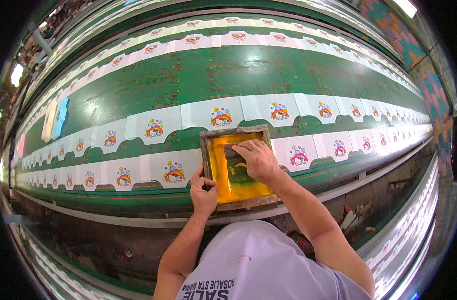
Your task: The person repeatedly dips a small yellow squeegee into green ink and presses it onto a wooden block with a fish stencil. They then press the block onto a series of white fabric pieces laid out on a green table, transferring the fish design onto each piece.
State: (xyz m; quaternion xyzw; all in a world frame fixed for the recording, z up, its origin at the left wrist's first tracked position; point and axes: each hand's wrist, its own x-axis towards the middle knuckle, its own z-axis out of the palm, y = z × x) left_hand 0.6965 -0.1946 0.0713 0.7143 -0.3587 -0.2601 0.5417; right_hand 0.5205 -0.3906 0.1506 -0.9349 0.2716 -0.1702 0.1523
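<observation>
A wooden-rimmed printing screen (233, 132) with yellow ink on its mesh lies on the near row of white cloth pieces, at the table's front edge. My left hand (204, 195) grips the screen's left side, fingers curled at the rim. Over the mesh, my right hand (258, 159) is closed, its fingers pinching a flat dark piece (229, 151) that looks like a squeegee. Much of that piece is hidden under my fingers. Beside the screen, a printed cloth piece (187, 162) on the left and another (293, 145) on the right carry a colourful cartoon print.
The long green table (153, 95) is stained with ink specks and bears several rows of printed white cloth pieces. Blue cloth (61, 115) and cream cloth (49, 120) lie at the left. A rail (138, 220) runs along the near edge. More tables with cloth stand behind me.
</observation>
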